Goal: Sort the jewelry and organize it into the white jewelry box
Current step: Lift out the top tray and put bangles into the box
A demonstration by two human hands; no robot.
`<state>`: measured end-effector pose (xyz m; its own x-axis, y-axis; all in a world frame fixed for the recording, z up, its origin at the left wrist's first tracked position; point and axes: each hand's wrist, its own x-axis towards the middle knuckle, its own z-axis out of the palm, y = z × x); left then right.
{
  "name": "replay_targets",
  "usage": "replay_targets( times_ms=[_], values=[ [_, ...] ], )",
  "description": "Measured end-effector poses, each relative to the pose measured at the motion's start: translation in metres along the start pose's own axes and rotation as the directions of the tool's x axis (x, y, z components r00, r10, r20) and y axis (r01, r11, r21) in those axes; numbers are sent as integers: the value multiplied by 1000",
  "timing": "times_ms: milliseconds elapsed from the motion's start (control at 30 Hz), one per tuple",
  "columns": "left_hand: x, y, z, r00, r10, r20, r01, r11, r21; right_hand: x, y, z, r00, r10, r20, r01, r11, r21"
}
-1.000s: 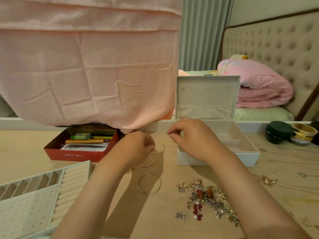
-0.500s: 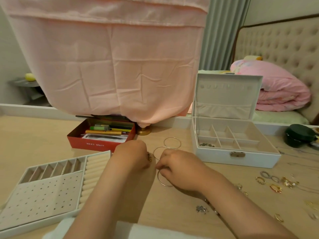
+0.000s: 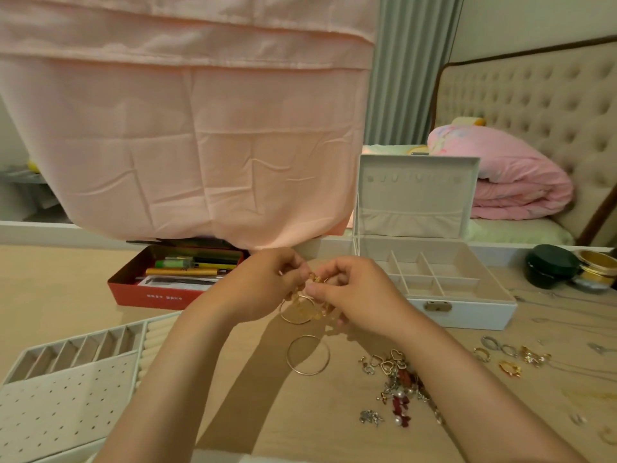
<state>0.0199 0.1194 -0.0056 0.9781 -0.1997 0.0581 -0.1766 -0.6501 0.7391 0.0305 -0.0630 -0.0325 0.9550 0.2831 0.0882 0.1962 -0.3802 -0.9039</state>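
As left hand (image 3: 263, 290) and right hand (image 3: 362, 295) rise, both grips pinch a beaded bracelet (image 3: 315, 279) bound rightward for the white jewelry box (image 3: 467, 317).

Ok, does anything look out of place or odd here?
The white tray sits askew at near left, outside the white jewelry box; a tangled jewelry heap lies loose in front of it. Nothing looks damaged.
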Motion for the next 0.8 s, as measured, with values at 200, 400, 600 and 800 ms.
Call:
replay_targets(
  times_ms=[200, 400, 600, 800],
  values=[
    [11, 15, 23, 990, 31, -137, -69, 956, -284, 2, -2, -45, 998, 58, 18, -59, 992, 107],
    [59, 41, 50, 990, 86, -112, -109, 969, -222, 17, 15, -95, 981, 21, -193, -31, 998, -50],
    [117, 71, 75, 975, 193, -114, -163, 960, 226, 49, 31, -146, 979, -15, -201, -37, 966, -255],
    [145, 56, 88, 939, 325, -114, -185, 755, 629, 85, 52, -142, 987, -4, -160, -52, 936, -347]
  ],
)
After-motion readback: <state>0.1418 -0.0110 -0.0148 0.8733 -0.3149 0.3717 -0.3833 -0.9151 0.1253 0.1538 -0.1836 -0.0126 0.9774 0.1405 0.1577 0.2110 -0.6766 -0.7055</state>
